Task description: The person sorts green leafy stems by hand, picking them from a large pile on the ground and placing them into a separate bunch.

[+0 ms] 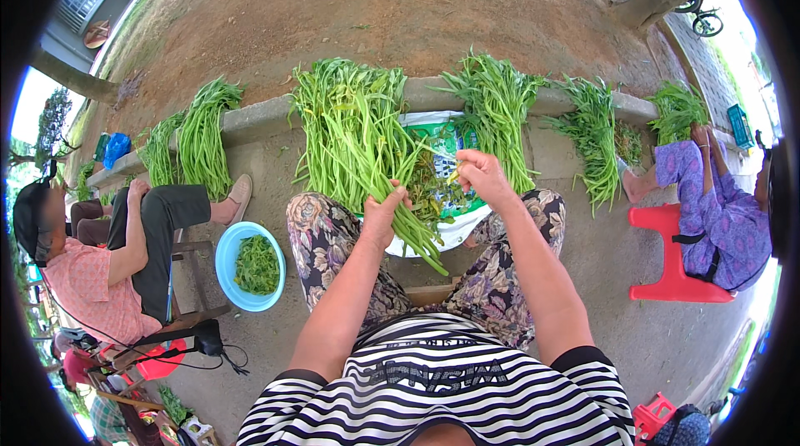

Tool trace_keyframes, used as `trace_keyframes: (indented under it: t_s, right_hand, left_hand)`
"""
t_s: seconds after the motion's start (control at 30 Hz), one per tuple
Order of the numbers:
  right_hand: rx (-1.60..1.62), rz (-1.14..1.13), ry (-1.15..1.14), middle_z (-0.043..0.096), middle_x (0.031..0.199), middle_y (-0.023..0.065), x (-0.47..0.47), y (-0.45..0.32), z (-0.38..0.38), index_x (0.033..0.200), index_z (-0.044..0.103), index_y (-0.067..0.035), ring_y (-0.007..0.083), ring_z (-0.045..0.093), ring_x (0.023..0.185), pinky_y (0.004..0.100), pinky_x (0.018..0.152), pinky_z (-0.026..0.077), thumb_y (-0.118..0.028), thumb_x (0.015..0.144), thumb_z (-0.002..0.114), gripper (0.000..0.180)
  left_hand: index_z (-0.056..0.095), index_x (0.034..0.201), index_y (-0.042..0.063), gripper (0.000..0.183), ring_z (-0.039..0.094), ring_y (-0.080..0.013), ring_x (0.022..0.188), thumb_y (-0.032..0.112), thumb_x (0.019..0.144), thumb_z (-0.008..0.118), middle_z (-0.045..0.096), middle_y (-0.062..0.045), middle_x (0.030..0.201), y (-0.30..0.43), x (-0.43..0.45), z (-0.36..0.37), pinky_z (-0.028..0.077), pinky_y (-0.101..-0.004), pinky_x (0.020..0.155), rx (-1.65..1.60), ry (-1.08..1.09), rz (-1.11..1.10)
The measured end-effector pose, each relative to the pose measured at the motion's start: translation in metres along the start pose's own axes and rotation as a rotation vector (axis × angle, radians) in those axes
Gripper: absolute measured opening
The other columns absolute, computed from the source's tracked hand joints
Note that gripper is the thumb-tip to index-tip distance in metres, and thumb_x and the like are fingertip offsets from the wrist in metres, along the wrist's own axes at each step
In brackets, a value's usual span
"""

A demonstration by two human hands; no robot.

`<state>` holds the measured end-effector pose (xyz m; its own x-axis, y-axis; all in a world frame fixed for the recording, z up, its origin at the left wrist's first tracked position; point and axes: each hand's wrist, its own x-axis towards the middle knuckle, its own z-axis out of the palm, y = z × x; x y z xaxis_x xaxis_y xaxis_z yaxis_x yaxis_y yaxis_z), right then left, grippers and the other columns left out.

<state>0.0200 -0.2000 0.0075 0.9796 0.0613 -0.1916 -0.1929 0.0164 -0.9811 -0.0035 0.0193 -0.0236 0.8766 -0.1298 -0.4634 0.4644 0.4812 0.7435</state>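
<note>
A bunch of long green leafy stems (409, 227), which look like water spinach, is gripped in my left hand (385, 212), its cut ends pointing down towards my lap. My right hand (484, 177) is raised to the right of the bunch, thumb and fingers pinched on a small yellowish leaf piece (455, 172). Just beyond my left hand, a big heap of the same greens (325, 127) leans over the concrete curb. Below my right hand lies a white and green plastic sack (465, 227) between my legs, with loose trimmed leaves (431, 187) on it.
More greens (503, 109) rest against the curb (250, 120) to both sides. A light blue basin (281, 258) holding leaves stands at my left. One person (94, 265) sits to the left; another (725, 215) sits to the right on a red plastic stool (662, 240), holding greens.
</note>
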Motion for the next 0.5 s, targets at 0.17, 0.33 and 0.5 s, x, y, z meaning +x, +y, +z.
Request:
trace_keyframes:
  t_s: [0.17,0.33,0.5]
  right_hand:
    - [-0.112,0.040,-0.051,0.055,0.061,0.0016,-0.007,0.004,0.025,0.100,0.062,0.003,0.0082,0.049,0.052,0.0250,0.049,0.042,-0.009,0.078,0.052,0.027]
    - [-0.320,-0.147,-0.163,0.052,0.060,0.0010,-0.013,0.019,0.047,0.091,0.063,0.000,0.0065,0.046,0.053,0.0246,0.049,0.038,-0.007,0.076,0.050,0.021]
    - [-0.420,-0.083,-0.275,0.043,0.055,-0.0009,-0.020,0.004,0.059,0.084,0.062,-0.002,0.0058,0.038,0.050,0.0258,0.047,0.033,-0.007,0.075,0.047,0.019]
  left_hand:
    - [0.044,0.117,0.006,0.041,0.058,-0.0155,0.071,0.009,0.081,0.064,0.060,-0.007,0.092,-0.002,0.004,0.000,0.051,-0.0313,0.060,-0.121,-0.006,-0.002]
    - [0.043,0.116,0.004,0.044,0.058,-0.0151,0.071,0.008,0.079,0.067,0.061,-0.007,0.091,0.000,0.001,0.007,0.051,-0.0294,0.061,-0.167,-0.010,-0.020]
    - [0.046,0.113,0.003,0.043,0.058,-0.0147,0.070,0.006,0.078,0.068,0.059,-0.006,0.086,0.000,0.001,0.006,0.050,-0.0289,0.060,-0.124,-0.012,-0.002]
